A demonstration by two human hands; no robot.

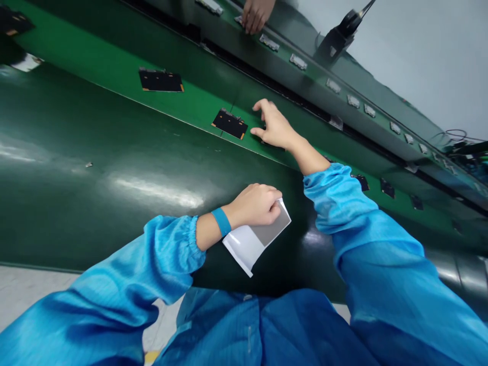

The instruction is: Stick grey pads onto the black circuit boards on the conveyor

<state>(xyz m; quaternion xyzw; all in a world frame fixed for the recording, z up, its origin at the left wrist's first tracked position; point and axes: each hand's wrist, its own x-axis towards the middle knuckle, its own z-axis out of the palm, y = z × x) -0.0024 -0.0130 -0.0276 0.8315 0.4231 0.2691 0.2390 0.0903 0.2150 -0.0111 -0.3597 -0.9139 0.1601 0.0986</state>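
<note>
My left hand (258,204), with a blue band on its wrist, is closed with curled fingers at the upper edge of a white sheet (243,247). A grey rectangle (271,229) covers part of that sheet, and the hand hides some of it. Over the bright green strip reaches my right hand (275,124), its thumb and forefinger apart and nothing between them. Just left of those fingers lies a flat black board (230,123) with small orange marks. Another dark board is mostly hidden beneath the right hand.
Another black board (161,80) lies farther left on the green belt (118,84), with several more to the right. Behind, a raised ledge carries a row of small pale parts (298,61). Another person's hand (257,15) is there. A dark device (337,38) stands beyond.
</note>
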